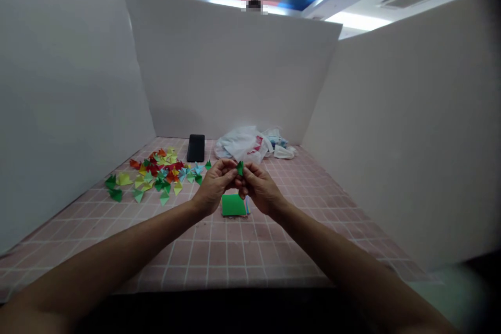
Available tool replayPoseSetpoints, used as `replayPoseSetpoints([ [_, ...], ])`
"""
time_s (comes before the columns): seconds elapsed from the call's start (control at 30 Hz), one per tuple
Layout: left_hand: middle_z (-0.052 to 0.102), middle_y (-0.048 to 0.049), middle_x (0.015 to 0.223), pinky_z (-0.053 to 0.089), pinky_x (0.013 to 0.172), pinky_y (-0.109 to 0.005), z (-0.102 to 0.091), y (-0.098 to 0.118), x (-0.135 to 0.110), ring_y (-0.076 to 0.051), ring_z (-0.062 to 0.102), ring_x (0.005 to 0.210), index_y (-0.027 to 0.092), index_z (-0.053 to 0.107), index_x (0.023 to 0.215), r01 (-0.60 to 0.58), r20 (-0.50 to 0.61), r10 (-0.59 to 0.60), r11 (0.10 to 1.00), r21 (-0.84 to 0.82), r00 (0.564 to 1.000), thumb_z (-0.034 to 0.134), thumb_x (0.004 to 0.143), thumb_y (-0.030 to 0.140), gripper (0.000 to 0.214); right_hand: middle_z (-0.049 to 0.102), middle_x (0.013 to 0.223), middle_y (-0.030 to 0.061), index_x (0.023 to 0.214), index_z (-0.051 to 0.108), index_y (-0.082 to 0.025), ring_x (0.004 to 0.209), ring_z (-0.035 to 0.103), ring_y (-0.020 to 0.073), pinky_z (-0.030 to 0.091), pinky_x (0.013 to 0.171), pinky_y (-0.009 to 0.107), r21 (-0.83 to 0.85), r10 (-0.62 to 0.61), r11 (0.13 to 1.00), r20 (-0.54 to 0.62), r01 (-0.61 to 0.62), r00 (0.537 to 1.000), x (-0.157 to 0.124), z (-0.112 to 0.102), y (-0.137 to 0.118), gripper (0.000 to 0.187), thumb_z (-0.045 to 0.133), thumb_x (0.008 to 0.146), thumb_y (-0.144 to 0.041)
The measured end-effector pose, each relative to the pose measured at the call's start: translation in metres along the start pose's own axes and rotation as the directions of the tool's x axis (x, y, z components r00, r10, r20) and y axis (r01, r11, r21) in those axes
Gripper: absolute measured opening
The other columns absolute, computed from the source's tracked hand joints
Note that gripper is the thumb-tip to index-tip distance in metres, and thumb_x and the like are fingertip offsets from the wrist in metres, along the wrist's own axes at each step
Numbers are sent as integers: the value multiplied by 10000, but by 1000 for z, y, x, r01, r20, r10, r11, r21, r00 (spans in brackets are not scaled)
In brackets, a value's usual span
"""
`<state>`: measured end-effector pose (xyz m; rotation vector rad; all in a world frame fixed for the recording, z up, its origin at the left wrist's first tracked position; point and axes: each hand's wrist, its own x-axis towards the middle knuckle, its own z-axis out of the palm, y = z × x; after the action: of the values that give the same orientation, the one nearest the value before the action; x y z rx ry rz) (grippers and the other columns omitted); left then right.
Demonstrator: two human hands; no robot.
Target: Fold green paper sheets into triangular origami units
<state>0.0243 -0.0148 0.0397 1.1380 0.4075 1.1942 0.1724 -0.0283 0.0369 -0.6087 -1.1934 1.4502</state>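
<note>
Between my two hands is a small folded piece of green paper [240, 168], held above the table. My left hand [216, 183] pinches it from the left, thumb and fingers closed. From the other side, my right hand [261, 187] grips its right edge, fingers curled in. Just below the hands lies a stack of square paper [234, 205], green on top, with other colours showing at its right edge. To the left spreads a pile of small folded paper figures [156, 169] in red, orange, yellow, green and light blue.
A black phone [196, 148] lies behind the paper figures. White plastic bags [245, 142] are crumpled at the back, with a blue-and-white packet [277, 140] beside them. White panels [235, 68] enclose the back and sides of the table [203, 255], covered in pink checked cloth.
</note>
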Motion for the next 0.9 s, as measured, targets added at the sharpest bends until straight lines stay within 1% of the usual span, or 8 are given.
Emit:
replayPoseSetpoints([
  [0.1, 669, 36, 663, 602, 511, -298, -3, -2, 3, -142, 646, 560, 181, 543, 950, -9, -2, 9, 1000, -6, 1000, 866, 736, 338, 418, 621, 629, -72, 880, 559, -206, 430, 482, 51, 467, 418, 175, 19, 11, 1000, -1, -11, 1000, 5, 0, 2, 440, 851, 742, -504],
  [0.23, 668, 33, 696, 597, 541, -267, -9, -4, 7, -122, 646, 586, 177, 552, 925, -17, -17, 18, 1000, 18, 1000, 865, 740, 312, 388, 625, 638, -64, 901, 561, -207, 454, 509, 61, 472, 424, 173, -50, 0, 999, -4, 0, 1000, 9, -2, 5, 416, 814, 772, -511],
  [0.33, 673, 27, 724, 604, 600, -279, -14, -6, 9, -121, 655, 620, 174, 553, 902, -20, -7, 20, 998, 54, 1000, 851, 755, 294, 353, 612, 651, -63, 923, 565, -205, 452, 515, 66, 467, 419, 183, -117, -9, 993, -16, 7, 1000, 13, -5, 8, 394, 773, 800, -517],
  [0.43, 677, 26, 768, 605, 698, -291, -20, -6, 10, -114, 675, 671, 171, 560, 901, -5, -18, 6, 996, 87, 1000, 836, 774, 271, 320, 579, 655, -66, 909, 574, -199, 456, 493, 64, 444, 416, 185, -227, -92, 970, -26, 83, 995, 18, -9, 12, 329, 710, 850, -493],
  [0.57, 696, 9, 840, 594, 772, -295, -25, -5, 10, -117, 702, 728, 159, 591, 929, 54, -55, -48, 990, 127, 997, 833, 789, 315, 319, 534, 637, -62, 866, 576, -197, 459, 481, 75, 402, 425, 204, -435, -210, 878, 28, 201, 977, 26, -15, 17, 225, 627, 907, -412],
  [0.77, 700, 5, 787, 587, 749, -270, -31, -6, 10, -117, 698, 705, 157, 593, 862, 100, -115, -89, 991, 93, 989, 820, 784, 487, 408, 530, 662, -29, 856, 557, -208, 527, 491, 113, 383, 513, 250, -683, -361, 643, 128, 346, 924, 30, -18, 23, 81, 529, 930, -229],
  [0.83, 704, 3, 784, 583, 747, -266, -33, -7, 11, -114, 694, 698, 154, 602, 858, 110, -138, -97, 990, 89, 986, 839, 764, 464, 401, 539, 674, -18, 865, 560, -208, 546, 497, 124, 384, 529, 262, -712, -367, 608, 139, 351, 920, 32, -18, 25, 82, 521, 936, -220],
  [0.9, 707, 3, 793, 582, 765, -275, -37, -10, 13, -114, 692, 703, 152, 619, 867, 115, -150, -101, 989, 88, 984, 857, 747, 423, 380, 539, 674, -18, 867, 563, -207, 545, 496, 122, 384, 526, 262, -707, -345, 626, 129, 330, 930, 35, -19, 27, 98, 519, 949, -236],
])
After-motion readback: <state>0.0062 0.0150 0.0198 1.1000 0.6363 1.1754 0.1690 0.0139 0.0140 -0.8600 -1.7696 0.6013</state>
